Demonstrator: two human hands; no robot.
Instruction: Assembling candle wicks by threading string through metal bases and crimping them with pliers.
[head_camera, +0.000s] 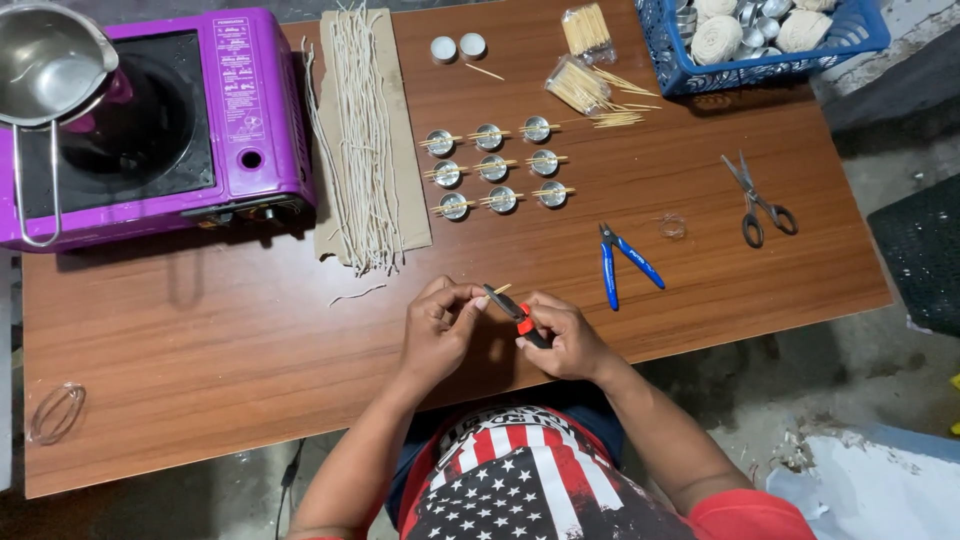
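Observation:
My left hand (438, 325) pinches a thin wooden stick (502, 289) at the table's near edge. My right hand (562, 335) grips a small black cutter with a red slider (514, 312), its blade laid against the stick. Beyond my hands stand several small metal cups (493, 167) in rows, each with a stick lying across its rim. Blue-handled pliers (624, 261) lie just right of my hands.
A purple portable stove (240, 110) with a steel pot (50, 62) sits at the far left. Waxed wicks (362, 140) lie on cardboard beside it. Scissors (756, 202), stick bundles (585, 80) and a blue basket (760, 68) are at the far right. A wire loop (55, 412) lies near left.

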